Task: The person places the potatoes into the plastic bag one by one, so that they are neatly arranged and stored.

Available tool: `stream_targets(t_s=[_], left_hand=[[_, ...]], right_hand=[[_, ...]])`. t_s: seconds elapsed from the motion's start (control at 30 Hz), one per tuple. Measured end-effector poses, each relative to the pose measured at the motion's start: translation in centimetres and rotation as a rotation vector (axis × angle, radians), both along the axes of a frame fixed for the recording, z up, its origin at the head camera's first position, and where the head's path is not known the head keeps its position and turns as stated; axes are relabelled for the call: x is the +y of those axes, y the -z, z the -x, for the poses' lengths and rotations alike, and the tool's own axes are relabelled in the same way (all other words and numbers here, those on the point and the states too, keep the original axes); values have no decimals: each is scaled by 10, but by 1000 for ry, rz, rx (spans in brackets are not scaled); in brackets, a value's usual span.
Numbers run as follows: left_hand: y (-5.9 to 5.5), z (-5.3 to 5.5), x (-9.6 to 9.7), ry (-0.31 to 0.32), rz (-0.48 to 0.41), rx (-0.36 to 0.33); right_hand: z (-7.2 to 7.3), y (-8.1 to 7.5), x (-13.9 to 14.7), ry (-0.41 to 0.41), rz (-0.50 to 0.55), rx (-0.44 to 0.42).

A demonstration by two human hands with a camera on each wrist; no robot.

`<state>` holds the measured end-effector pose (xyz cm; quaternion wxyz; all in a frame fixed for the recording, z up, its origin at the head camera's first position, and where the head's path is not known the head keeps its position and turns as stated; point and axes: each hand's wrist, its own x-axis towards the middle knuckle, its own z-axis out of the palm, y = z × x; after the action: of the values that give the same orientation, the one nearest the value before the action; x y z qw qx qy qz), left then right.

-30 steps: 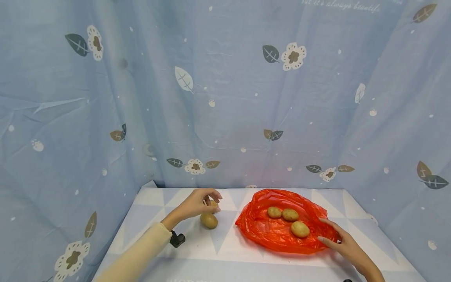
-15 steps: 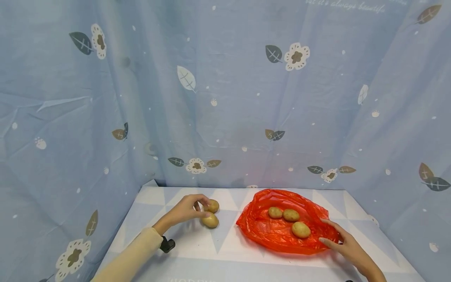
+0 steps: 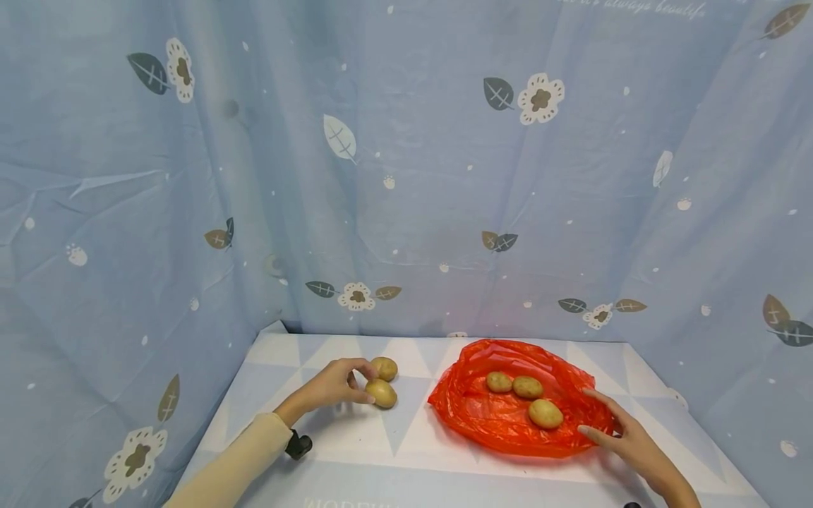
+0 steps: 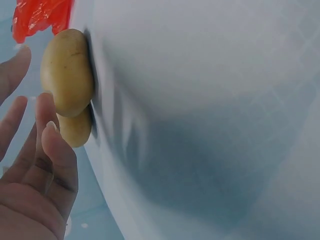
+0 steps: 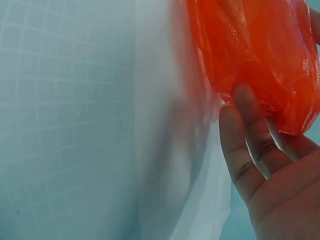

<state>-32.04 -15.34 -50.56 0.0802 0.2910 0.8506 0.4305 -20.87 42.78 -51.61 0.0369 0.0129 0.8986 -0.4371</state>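
Two yellow-brown potatoes lie close together on the table's left side in the head view: a front potato (image 3: 381, 393) and a back potato (image 3: 384, 367). My left hand (image 3: 336, 384) is at the front potato's left side, thumb and fingers spread, fingertips right at its skin. In the left wrist view this potato (image 4: 67, 72) overlaps the other one. On the right lies a red plastic bag (image 3: 483, 423), spread wide, with three potatoes on it. My right hand (image 3: 625, 437) touches its right edge, thumb and forefinger apart over the plastic; other fingers (image 5: 255, 125) reach against its outside.
The table (image 3: 381, 451) has a white and pale blue triangle-patterned cover. A blue curtain (image 3: 406, 212) with leaf and flower prints hangs behind it and along both sides. A gap of bare cover separates the potato pair from the bag.
My left hand has lowered from above the back potato and come to the front potato's side. My right hand and the bag have stayed about where they were.
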Motion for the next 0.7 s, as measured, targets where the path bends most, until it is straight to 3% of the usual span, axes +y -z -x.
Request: stream_targets(t_s=[0.4, 0.7], left_hand=[[9, 1, 6, -40, 25, -66], [7, 3, 9, -25, 42, -30]], right_hand=[[4, -3, 1, -27, 8, 3], [10, -5, 5, -42, -4, 9]])
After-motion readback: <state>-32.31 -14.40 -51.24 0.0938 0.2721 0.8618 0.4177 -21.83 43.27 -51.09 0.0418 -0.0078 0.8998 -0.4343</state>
